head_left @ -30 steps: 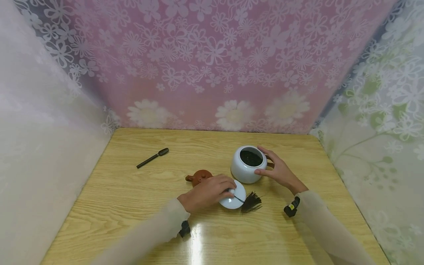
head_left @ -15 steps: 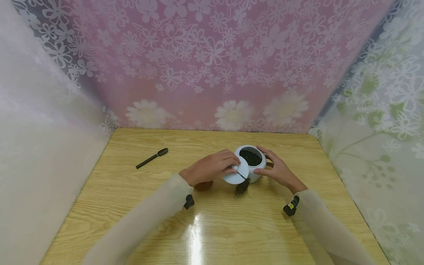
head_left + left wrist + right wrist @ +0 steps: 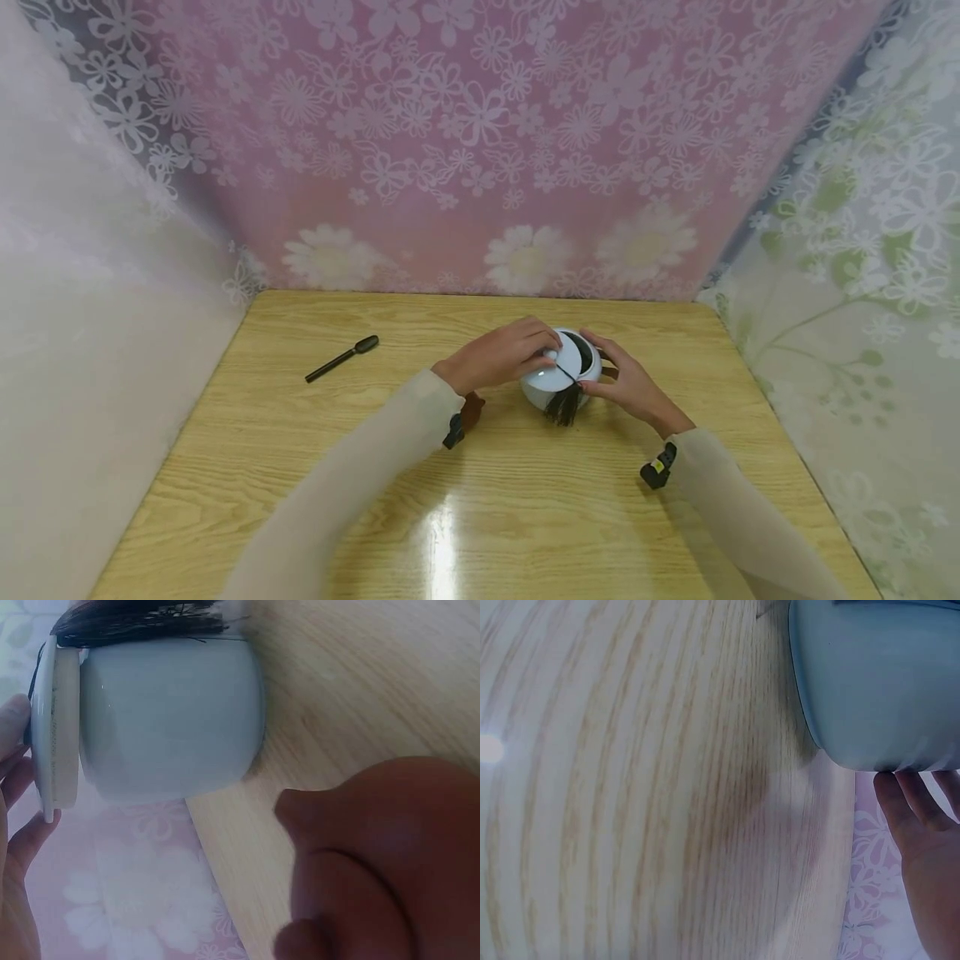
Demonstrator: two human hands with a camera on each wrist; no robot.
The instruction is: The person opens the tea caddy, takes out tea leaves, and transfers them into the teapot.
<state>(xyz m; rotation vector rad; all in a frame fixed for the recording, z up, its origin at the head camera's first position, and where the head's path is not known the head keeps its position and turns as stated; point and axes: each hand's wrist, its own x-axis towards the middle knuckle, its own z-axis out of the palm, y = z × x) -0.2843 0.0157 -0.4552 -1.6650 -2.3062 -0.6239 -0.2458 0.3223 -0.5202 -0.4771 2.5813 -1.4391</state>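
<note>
My left hand [image 3: 506,354] pinches the knob of a white ceramic lid [image 3: 549,379] and holds it over the mouth of a white jar [image 3: 536,400]. A black tassel [image 3: 562,407] hangs from the lid's knob down the jar's front. In the left wrist view the lid [image 3: 45,727] sits right at the jar's rim, with a slim gap showing. Part of the dark opening still shows on the right. My right hand [image 3: 637,387] grips the jar's right side, thumb in front and fingers behind. In the right wrist view the fingertips touch the jar wall [image 3: 885,690].
A reddish-brown clay teapot [image 3: 390,832] stands under my left wrist, mostly hidden in the head view. Farther left on the wooden table [image 3: 247,467] lies a dark spoon-shaped tool [image 3: 342,359]. A pink floral backdrop [image 3: 450,150] rises behind the table.
My left hand has lifted the lid from beside the teapot and carried it up and right onto the jar's mouth. My right hand has stayed at the jar.
</note>
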